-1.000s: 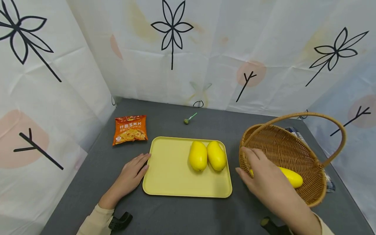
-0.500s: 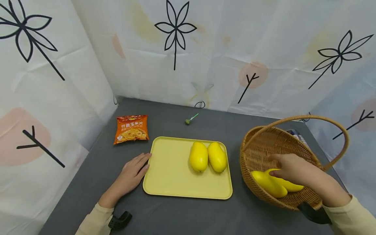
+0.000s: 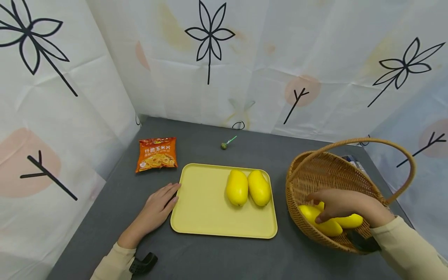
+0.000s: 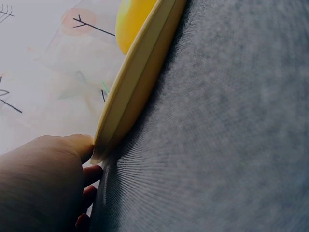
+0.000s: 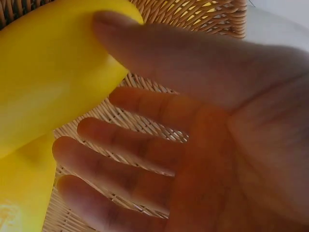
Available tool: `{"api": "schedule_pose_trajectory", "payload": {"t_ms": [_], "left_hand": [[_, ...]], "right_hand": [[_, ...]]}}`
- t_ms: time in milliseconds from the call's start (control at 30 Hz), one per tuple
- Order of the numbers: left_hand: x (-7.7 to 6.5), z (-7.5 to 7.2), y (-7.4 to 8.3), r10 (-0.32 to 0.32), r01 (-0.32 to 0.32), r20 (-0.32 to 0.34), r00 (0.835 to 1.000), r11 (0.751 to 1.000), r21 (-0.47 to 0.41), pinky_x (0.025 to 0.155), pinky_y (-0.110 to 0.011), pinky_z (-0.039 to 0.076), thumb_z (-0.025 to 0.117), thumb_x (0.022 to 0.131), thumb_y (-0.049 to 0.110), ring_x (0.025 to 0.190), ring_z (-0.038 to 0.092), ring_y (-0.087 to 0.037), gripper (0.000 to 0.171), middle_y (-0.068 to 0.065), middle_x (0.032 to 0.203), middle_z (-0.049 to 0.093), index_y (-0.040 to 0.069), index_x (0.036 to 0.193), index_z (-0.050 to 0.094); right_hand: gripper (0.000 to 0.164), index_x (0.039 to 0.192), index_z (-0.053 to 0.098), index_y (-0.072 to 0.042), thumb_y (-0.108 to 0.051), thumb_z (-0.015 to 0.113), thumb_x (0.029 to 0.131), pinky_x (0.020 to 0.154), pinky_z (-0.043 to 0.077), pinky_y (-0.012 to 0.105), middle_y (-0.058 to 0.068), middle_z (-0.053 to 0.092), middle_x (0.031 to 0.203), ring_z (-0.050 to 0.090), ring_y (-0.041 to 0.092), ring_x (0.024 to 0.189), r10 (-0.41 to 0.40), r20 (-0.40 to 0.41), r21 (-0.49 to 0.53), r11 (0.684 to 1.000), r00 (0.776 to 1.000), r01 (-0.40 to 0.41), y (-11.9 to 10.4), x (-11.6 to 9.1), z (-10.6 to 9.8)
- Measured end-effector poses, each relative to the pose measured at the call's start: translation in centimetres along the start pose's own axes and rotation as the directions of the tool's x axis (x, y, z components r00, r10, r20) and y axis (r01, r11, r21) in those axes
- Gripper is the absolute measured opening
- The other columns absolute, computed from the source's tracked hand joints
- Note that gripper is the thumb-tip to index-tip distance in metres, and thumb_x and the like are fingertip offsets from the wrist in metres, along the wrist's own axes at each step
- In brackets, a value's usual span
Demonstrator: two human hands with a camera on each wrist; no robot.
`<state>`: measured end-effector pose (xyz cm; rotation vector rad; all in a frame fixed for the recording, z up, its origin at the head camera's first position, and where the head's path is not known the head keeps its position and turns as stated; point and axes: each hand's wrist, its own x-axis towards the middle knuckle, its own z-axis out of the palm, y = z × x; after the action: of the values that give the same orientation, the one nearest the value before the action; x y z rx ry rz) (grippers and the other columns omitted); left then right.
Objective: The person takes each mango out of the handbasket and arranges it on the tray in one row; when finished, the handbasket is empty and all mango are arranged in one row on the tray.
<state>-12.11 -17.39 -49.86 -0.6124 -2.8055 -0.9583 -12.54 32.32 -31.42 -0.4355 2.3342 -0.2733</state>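
In the head view, my left hand (image 3: pixel 157 210) rests against the left edge of a yellow tray (image 3: pixel 199 202), fingers extended along its rim. Two smooth yellow mango-like fruits, one (image 3: pixel 237 188) beside another (image 3: pixel 259 188), lie on the tray's right half. My right hand (image 3: pixel 344 203) is inside a wicker basket (image 3: pixel 308 175), over the yellow fruits lying there. One basket fruit (image 3: pixel 330 228) lies under the fingers and another (image 3: pixel 352 221) under the palm. In the right wrist view, the fingers are spread beside a fruit (image 5: pixel 53 67), with the thumb tip over it; contact is unclear.
An orange snack bag (image 3: pixel 157 154) lies behind the tray at the left. Farther back lies a small green lollipop (image 3: pixel 224 146). The basket's tall handle (image 3: pixel 409 163) arches over its right side, and a patterned item (image 3: pixel 355 161) lies partly hidden behind it. Printed cloth walls surround the table.
My right hand has moved from the basket's left rim to inside it, then lower and slightly left over the yellow fruits. My left hand stays at the tray's edge.
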Motion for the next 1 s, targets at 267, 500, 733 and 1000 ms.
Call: {"api": "schedule_pose_trajectory", "payload": {"t_ms": [267, 500, 733, 1000], "left_hand": [[0.0, 0.0, 0.2, 0.002, -0.002, 0.002, 1.0, 1.0, -0.001, 0.104, -0.063, 0.028, 0.048, 0.102, 0.025, 0.136, 0.038, -0.037, 0.045, -0.012, 0.147, 0.045, 0.01, 0.145, 0.045], [0.0, 0.0, 0.2, -0.001, 0.001, 0.002, 1.0, 1.0, -0.004, 0.104, -0.064, 0.028, 0.047, 0.102, 0.025, 0.136, 0.038, -0.037, 0.045, -0.012, 0.147, 0.044, 0.011, 0.145, 0.044], [0.0, 0.0, 0.2, -0.01, 0.01, 0.004, 1.0, 1.0, -0.007, 0.103, -0.065, 0.028, 0.047, 0.102, 0.026, 0.136, 0.038, -0.037, 0.045, -0.012, 0.147, 0.044, 0.012, 0.145, 0.044], [-0.1, 0.0, 0.1, -0.007, 0.007, -0.002, 1.0, 1.0, -0.006, 0.103, -0.065, 0.028, 0.047, 0.102, 0.025, 0.136, 0.038, -0.037, 0.045, -0.012, 0.146, 0.045, 0.012, 0.145, 0.044]], "right_hand": [[0.059, 0.133, 0.055, -0.015, -0.024, 0.077, 0.079, 0.093, 0.044, 0.055, 0.017, 0.048, 0.138, 0.049, 0.038, 0.121, -0.054, 0.07, -0.001, 0.999, 0.996, 0.054, 0.1, 0.4, 0.4], [0.053, 0.129, 0.058, -0.013, -0.028, 0.076, 0.081, 0.097, 0.042, 0.058, 0.015, 0.052, 0.135, 0.048, 0.041, 0.124, -0.079, 0.019, -0.022, 0.997, 0.997, 0.08, 0.0, 0.7, 0.7], [0.047, 0.12, 0.061, -0.015, -0.025, 0.079, 0.078, 0.086, 0.048, 0.047, 0.006, 0.059, 0.123, 0.057, 0.027, 0.108, -0.085, -0.03, -0.034, 0.996, 0.996, 0.084, -0.3, 0.8, 0.8], [0.059, 0.137, 0.053, -0.011, -0.028, 0.073, 0.084, 0.096, 0.044, 0.056, 0.014, 0.052, 0.138, 0.048, 0.041, 0.125, -0.136, -0.066, -0.035, 0.99, 0.989, 0.134, -0.6, -0.3, 0.1]]}}
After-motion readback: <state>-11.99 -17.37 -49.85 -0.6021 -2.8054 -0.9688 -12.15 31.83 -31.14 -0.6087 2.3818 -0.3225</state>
